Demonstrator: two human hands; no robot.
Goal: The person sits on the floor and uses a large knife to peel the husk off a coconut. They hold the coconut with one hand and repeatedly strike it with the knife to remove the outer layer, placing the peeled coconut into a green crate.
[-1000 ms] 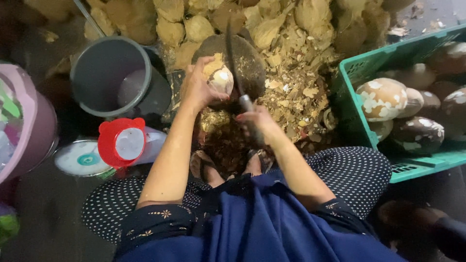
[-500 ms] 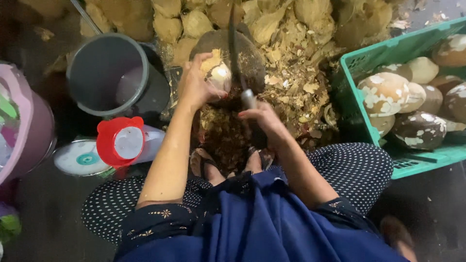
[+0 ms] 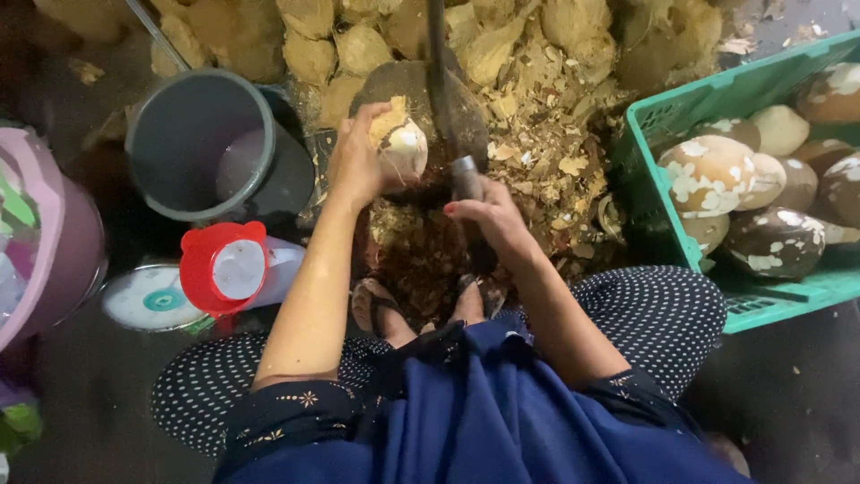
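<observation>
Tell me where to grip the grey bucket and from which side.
Grip the grey bucket by its open top rim, coming from above on the side nearest the left hand. It stands upright with the mouth facing up; no handle grip shows plainly, and husks crowd its far side.

Left hand: arm stretched forward, fingers curled in a grip, palm turned right.
Right hand: forearm angled inward, fist closed, knuckles up.

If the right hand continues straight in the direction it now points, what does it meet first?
The right hand grips a knife handle and points up the picture. It would probably first meet the round chopping block, then the husk pile; depth is unclear.
</observation>
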